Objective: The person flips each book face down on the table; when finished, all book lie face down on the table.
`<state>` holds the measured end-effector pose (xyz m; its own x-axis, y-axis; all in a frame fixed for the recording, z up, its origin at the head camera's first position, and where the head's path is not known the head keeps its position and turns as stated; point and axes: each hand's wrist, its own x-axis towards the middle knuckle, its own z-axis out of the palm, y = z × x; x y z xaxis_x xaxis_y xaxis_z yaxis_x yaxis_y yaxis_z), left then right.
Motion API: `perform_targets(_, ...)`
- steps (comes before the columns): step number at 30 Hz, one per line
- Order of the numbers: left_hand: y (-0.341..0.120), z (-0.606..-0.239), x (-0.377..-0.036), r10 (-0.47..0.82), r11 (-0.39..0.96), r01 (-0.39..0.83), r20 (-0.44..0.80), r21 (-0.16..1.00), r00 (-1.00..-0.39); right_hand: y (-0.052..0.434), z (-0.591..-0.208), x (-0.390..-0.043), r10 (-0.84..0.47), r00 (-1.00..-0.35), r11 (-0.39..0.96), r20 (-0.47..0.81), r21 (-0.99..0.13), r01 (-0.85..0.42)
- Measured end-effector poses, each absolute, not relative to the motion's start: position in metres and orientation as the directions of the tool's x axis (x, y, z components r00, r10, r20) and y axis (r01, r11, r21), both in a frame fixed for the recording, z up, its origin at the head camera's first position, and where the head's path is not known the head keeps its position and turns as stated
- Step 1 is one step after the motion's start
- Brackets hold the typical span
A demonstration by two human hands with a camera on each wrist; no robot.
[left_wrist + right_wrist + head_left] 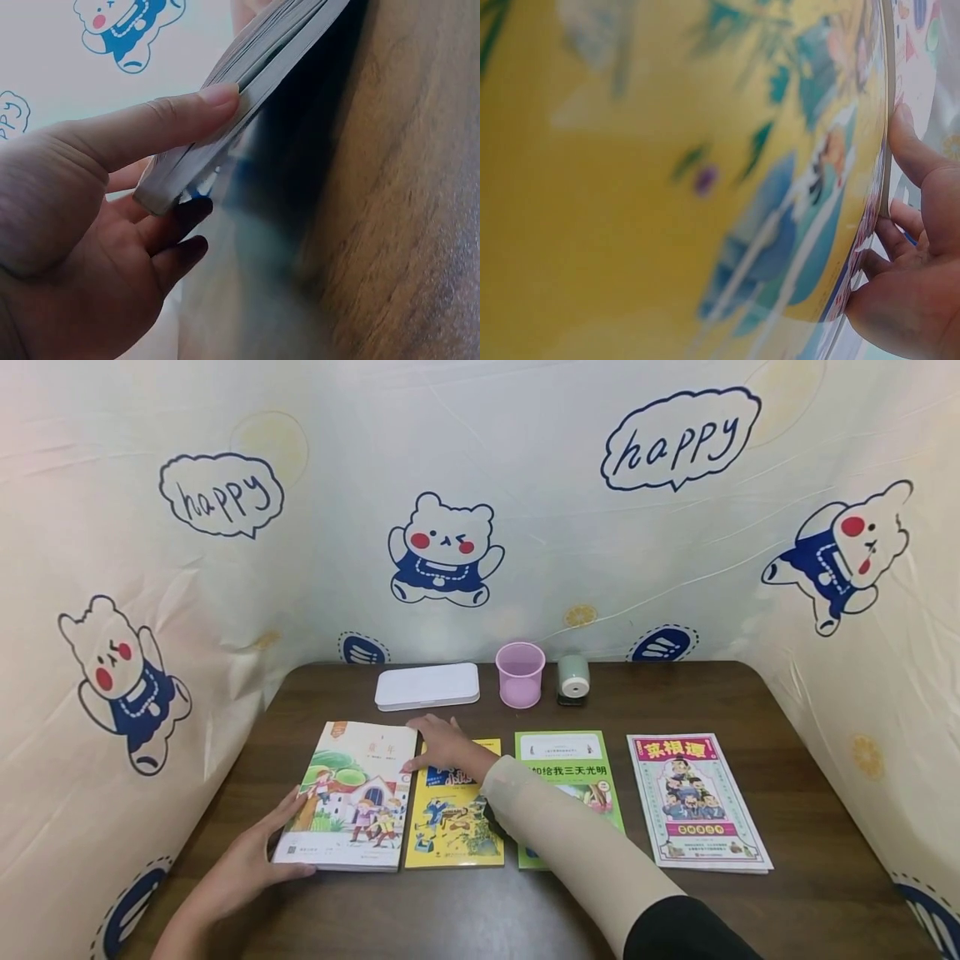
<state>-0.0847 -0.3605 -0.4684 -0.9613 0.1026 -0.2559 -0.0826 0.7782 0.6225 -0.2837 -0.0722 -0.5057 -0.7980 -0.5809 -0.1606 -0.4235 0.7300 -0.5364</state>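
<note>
A thick illustrated book (348,797) with a white, green and red cover lies at the left of the table. My left hand (243,864) holds its near left corner, thumb along the bottom edge and fingers at the left side; the left wrist view shows the thumb pressing the page edges (255,90). At the far right corner, my right hand (447,747) grips the same book, with fingers by the top edge and thumb by the right side. Beneath my right wrist lies a yellow book (453,827), whose cover fills much of the right wrist view.
A green book (562,747), partly hidden by my right sleeve, and a pink-bordered book (697,802) lie further right. Along the back stand a white flat case (427,687), a pink cup (519,677) and a pale green pencil sharpener (573,678). Printed cloth (555,552) surrounds the table.
</note>
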Motion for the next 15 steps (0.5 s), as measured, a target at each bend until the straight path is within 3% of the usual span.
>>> perform_targets(15, -0.347, -0.448, -0.081, 0.066, 0.729, -0.080, -0.187, 0.680, -0.980, -0.070, -0.507, -0.284, -0.592, -0.791, 0.715, -0.154, -0.555, -0.426)
